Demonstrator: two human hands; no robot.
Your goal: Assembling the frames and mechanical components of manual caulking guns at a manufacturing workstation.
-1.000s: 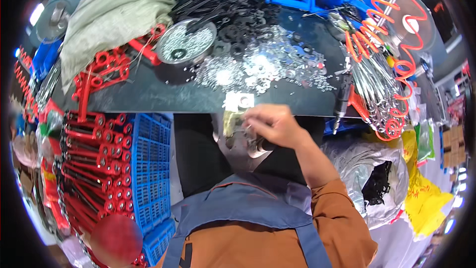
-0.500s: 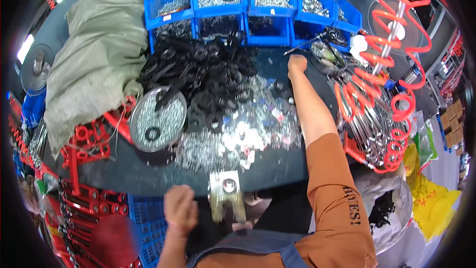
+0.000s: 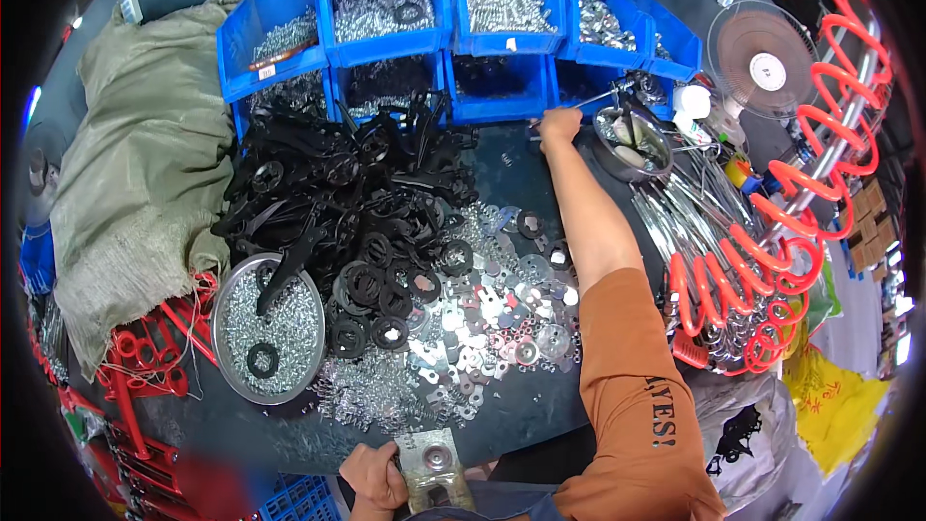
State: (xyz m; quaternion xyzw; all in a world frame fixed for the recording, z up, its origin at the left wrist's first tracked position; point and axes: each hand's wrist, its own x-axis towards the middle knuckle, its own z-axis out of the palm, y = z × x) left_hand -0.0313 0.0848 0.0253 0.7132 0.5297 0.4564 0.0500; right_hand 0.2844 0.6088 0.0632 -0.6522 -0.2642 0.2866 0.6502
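Observation:
My right hand [image 3: 561,127] is stretched far out over the table, its fingers closed around a thin rod [image 3: 600,96] that slants up toward the right. Beside it stands a metal bowl [image 3: 648,166] holding pale oval pieces and a dark stick-like piece. Near the table's front edge my left hand [image 3: 374,476] is curled closed against the left side of a metal fixture [image 3: 430,453] with a round boss on top. Whatever its fingers hold is hidden. Beyond the fixture lie a heap of small springs [image 3: 371,391] and a spread of small metal plates and washers [image 3: 492,323].
Blue bins [image 3: 391,14] of small metal parts line the back. Black plastic parts [image 3: 357,174] are heaped before them. A round pan [image 3: 267,386] of small metal pieces and a green sack [image 3: 145,154] lie left. Metal rods [image 3: 666,232] and a red coiled hose [image 3: 820,174] occupy the right.
The view has shifted, and the table appears lower in it. My left hand has come in beside the fixture. My right hand remains near the bowl, with the rod now showing clearly.

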